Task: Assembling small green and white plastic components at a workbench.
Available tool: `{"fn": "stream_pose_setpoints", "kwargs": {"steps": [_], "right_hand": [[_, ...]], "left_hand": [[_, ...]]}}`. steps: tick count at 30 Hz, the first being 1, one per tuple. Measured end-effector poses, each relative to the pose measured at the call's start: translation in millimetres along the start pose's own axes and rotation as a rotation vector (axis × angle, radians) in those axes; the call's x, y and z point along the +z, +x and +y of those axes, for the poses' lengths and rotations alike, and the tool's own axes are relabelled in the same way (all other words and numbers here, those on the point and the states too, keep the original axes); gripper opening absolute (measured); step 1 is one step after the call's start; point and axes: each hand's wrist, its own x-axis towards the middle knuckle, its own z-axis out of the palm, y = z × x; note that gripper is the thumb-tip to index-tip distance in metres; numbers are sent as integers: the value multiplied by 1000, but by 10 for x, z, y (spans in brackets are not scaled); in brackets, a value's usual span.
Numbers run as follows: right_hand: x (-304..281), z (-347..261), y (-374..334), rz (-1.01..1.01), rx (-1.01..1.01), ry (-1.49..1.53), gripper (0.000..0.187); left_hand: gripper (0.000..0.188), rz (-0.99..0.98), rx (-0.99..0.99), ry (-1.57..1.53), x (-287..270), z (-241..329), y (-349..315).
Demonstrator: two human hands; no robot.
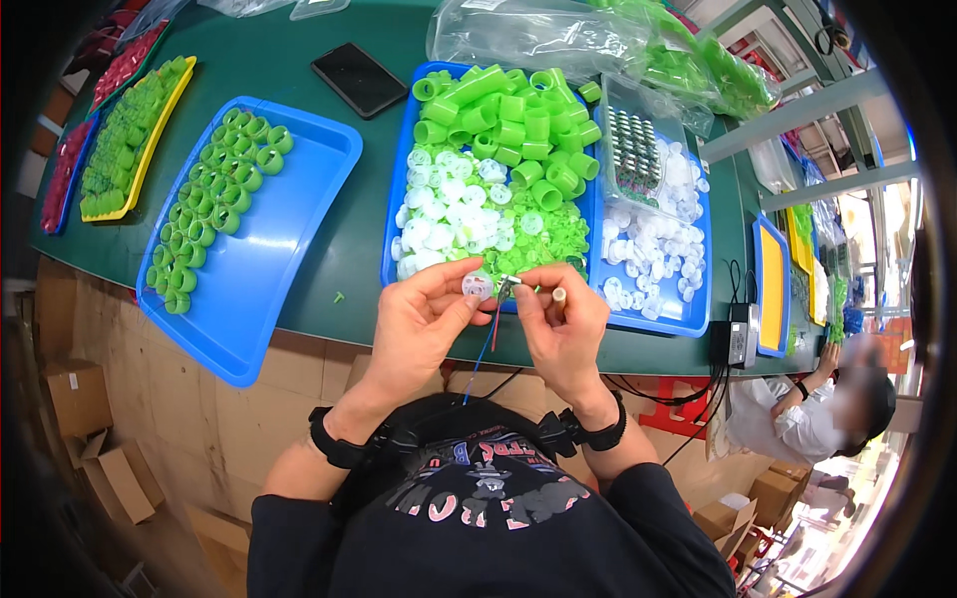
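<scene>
The left grip [424,314] is pinching a white disc [477,286] between thumb and fingers, and the right grip [568,324] is closing on a small board [506,288] just beside it. The right fingers are also holding a pale stick [559,296], its end pointing up. A red wire [495,331] and a blue wire [480,359] are hanging below the board, between the two grips. Disc and board are hovering at the near edge of the middle tray [401,149], which is blue and is carrying green tubes [528,118] at its far end, with white discs [439,214] and small green pieces [548,227] lying nearer. Just to its right, another blue tray [707,254] is holding loose white parts [643,261] and a clear box [668,135] of boards in rows. Over on the left, a blue tray [284,219] is bearing green rings [209,204] along its left side. A phone [359,79] is lying between these trays on the green surface [329,264], and clear bags [528,35] are resting beyond the tubes. Far right, a co-worker [797,424] is reaching toward the surface.
</scene>
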Motion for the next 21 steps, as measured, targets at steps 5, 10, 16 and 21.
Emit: {"fn": "stream_pose_setpoints", "kwargs": {"steps": [5, 10, 16, 21], "right_hand": [[71, -67, 16, -36, -174, -102, 13], [117, -69, 18, -53, -277, -148, 16], [125, -87, 10, -78, -319, -243, 17], [124, -53, 2, -81, -418, -291, 18]], "left_hand": [[34, 77, 9, 41, 6, -29, -95], [35, 71, 96, 147, -15, -68, -140], [32, 133, 224, 297, -13, -100, -165], [31, 135, 269, 382, 1, -19, -193]]}}
